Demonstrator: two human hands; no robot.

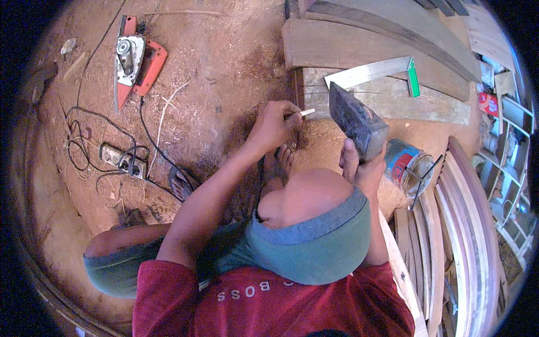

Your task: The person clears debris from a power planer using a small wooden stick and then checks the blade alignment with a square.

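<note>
My left hand (pixel 273 128) is closed in a pinch on a short, pale, thin stick (pixel 307 112), whose exact kind I cannot make out. The stick points right, close to the left end of a wooden board (pixel 387 104). My right hand (pixel 366 168) grips the lower end of a dark rectangular block (pixel 359 121), held tilted above my raised knee. Part of the board is hidden behind this block. On the board lies a try square (pixel 370 72) with a metal blade and a green handle, just beyond the block and apart from both hands.
A red electric planer (pixel 130 64) rests on the dirt floor at the far left. Its cord runs near a power strip (pixel 123 160). A blue can (pixel 407 167) stands right of my right hand. Planks (pixel 376 45) lie behind the board; wood strips (pixel 463 224) fill the right side.
</note>
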